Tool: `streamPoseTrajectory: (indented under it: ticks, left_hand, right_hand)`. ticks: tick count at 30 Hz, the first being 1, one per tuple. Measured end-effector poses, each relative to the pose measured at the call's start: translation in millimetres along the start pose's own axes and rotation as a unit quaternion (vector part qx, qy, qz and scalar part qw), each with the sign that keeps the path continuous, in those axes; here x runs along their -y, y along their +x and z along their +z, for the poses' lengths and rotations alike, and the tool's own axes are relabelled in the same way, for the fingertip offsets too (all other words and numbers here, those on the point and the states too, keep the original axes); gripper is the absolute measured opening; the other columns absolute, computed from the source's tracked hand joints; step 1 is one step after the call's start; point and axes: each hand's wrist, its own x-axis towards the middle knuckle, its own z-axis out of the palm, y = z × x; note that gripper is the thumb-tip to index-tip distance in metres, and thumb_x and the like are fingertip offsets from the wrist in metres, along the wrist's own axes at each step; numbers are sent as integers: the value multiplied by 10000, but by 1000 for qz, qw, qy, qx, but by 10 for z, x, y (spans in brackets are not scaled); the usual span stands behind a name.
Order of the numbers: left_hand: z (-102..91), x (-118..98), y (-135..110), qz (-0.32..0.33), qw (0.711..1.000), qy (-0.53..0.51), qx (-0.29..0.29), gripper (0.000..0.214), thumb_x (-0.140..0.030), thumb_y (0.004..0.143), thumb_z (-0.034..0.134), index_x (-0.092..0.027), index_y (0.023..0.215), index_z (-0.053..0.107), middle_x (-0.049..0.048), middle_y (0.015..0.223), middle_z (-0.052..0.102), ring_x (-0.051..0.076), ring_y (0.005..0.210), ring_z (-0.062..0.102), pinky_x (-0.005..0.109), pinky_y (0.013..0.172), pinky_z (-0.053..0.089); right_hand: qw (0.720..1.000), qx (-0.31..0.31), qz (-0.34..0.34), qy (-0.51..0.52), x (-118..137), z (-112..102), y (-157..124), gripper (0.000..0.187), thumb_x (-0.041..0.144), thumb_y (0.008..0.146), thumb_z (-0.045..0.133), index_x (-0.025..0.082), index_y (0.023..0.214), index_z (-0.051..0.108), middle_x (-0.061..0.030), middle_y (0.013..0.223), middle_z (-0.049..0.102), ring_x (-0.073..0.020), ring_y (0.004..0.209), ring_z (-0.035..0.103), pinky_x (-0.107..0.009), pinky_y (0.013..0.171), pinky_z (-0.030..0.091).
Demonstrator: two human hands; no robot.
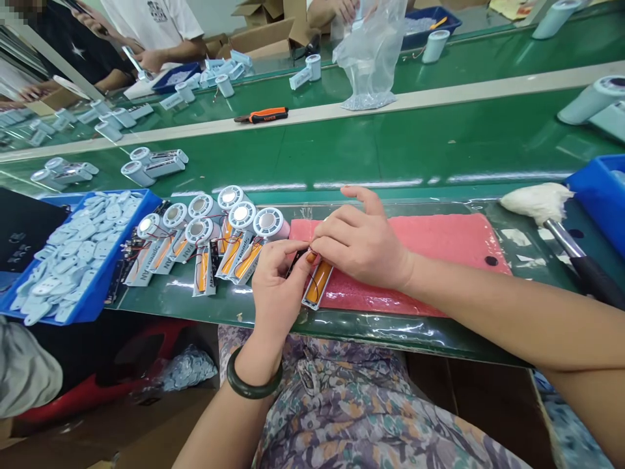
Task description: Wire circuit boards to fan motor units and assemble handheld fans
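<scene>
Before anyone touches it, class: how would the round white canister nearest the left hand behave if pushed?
The round white canister looks like stiff moulded plastic, and its curved side suggests it could roll. The orange-striped strip lying against it would probably drag along.

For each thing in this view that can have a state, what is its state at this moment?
Left hand: pinching a small black part.
Right hand: fingers curled beside that part, near its red wires.
Orange battery: lying on the pink mat.
Blue tray: full of pale blue pieces.
Cardboard box: flaps open.
Plastic bag: upright, top out of view.
</scene>
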Motion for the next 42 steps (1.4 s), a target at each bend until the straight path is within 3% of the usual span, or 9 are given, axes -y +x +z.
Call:
streamPoseTrajectory:
  ticks: [3, 6, 9, 12, 18, 21, 24, 28, 42]
  left_hand:
    - [12, 14, 24, 23, 1000, 1, -10, 121, -304, 903, 736, -231, 993, 769, 48, 1049, 678, 132, 789, 641, 239, 667, 542]
    - [15, 50, 25, 51, 998, 2, -19, 94, -275, 909, 730, -221, 976, 767, 48, 1049, 675, 143, 837, 674, 250, 707, 575]
    - [14, 81, 10, 84, 995, 33, -34, 75, -249, 917, 731, -222, 975, 769, 49, 1062, 679, 151, 919, 681, 248, 744, 580]
    - [21, 92, -2, 112, 990, 67, -49, 76, -227, 927, 727, -227, 991, 767, 50, 1075, 684, 153, 965, 672, 241, 748, 570]
    - [35, 80, -6, 160, 981, 96, -62, 92, -192, 931, 724, -242, 990, 773, 32, 1018, 702, 150, 961, 673, 277, 862, 574]
    - [45, 70, -21, 119, 990, 56, -53, 153, -231, 936, 725, -266, 1078, 773, 25, 1013, 708, 128, 868, 672, 251, 802, 576]
    - [60, 61, -38, 6, 998, -47, -35, 331, -312, 930, 740, -287, 1259, 714, 29, 1040, 722, 102, 763, 660, 220, 716, 585]
    - [66, 45, -39, -97, 987, -129, -9, 306, -406, 916, 741, -218, 1157, 736, 52, 973, 738, 89, 647, 625, 193, 596, 566]
    - [79, 3, -44, -94, 989, -114, -14, 300, -390, 910, 731, -218, 1156, 731, 55, 1020, 738, 66, 591, 571, 180, 558, 541]
  right_hand:
    - [999, 23, 13, 36, -23, 1, 0, 305, 148, 1106, 478, 208, 866, 656, 20, 874, 694, -178, 848, 573, -492, 1139, 299]
    - [991, 65, 60, 105, -58, -4, 4, 215, 224, 1088, 518, 216, 943, 677, -18, 999, 706, -220, 958, 580, -517, 1109, 290]
    - [973, 91, 106, 186, -75, -19, 17, 131, 190, 1034, 573, 216, 999, 696, -51, 1160, 687, -249, 1070, 574, -498, 1065, 308]
    - [951, 110, 147, 249, -64, -37, 37, 104, 135, 969, 642, 217, 970, 706, -45, 1177, 681, -247, 1081, 584, -456, 1016, 335]
    - [934, 104, 203, 275, -6, -62, 64, 122, 95, 904, 696, 216, 904, 708, -32, 1179, 679, -246, 1091, 589, -427, 999, 354]
    - [935, 87, 207, 273, -1, -41, 53, 124, 100, 889, 694, 223, 896, 697, -20, 1151, 682, -230, 1043, 599, -416, 987, 365]
    - [944, 54, 196, 259, -20, 8, 25, 100, 129, 891, 680, 229, 886, 683, -17, 1124, 681, -227, 1009, 593, -420, 982, 376]
    - [965, -4, 161, 209, -45, 81, -13, 115, 142, 927, 611, 229, 872, 663, -25, 1091, 695, -242, 1019, 580, -439, 993, 376]
    - [983, -4, 102, 155, 6, 137, -42, 129, 126, 967, 577, 217, 905, 645, -15, 1103, 716, -232, 1020, 590, -441, 990, 378]
